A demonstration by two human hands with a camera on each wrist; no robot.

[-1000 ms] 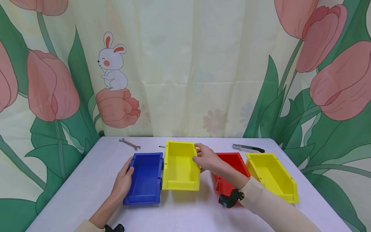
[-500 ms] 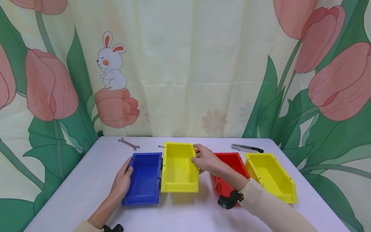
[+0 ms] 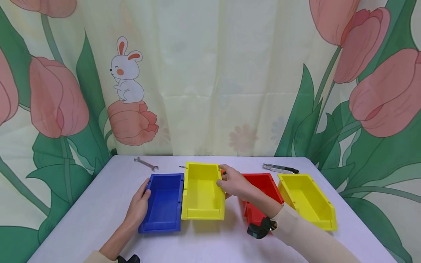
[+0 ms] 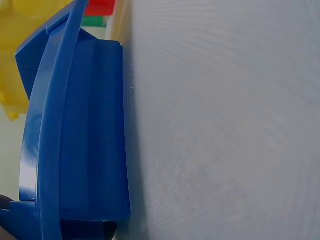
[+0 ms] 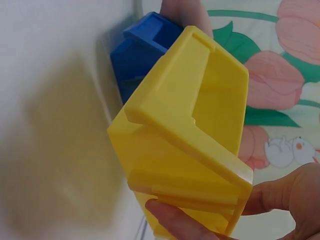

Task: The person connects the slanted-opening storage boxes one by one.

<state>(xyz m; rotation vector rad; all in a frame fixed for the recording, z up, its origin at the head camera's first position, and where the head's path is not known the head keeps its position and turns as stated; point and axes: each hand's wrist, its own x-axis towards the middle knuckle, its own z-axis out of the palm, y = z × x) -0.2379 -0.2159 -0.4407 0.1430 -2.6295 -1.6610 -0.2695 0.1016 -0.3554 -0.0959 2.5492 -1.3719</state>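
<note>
The left hand [image 3: 139, 202] is gripping the near-left wall of the blue bin [image 3: 165, 202], thumb over the rim, and the bin is resting on the counter [image 3: 108, 197]. The right hand [image 3: 231, 180] is pinching the right side wall of a yellow bin [image 3: 203, 191], holding it between the two hands, raised above its shadow, close against the blue bin's right side; whether the walls are touching is hard to tell.

The step in hand appears to be fitting the yellow bin alongside the blue one. The next move is probably calling for lining up the facing side walls and lowering the yellow bin level, with the left hand bracing the blue one.

Farther out, a red bin [image 3: 263, 186] is lying to the right of the right hand, partly under the right forearm [image 3: 264, 201], and a second yellow bin [image 3: 309, 197] is standing beyond it. A wrench [image 3: 146, 164] is lying past the left hand; a utility knife [image 3: 281, 168] is lying beyond and right of the right hand.
</note>
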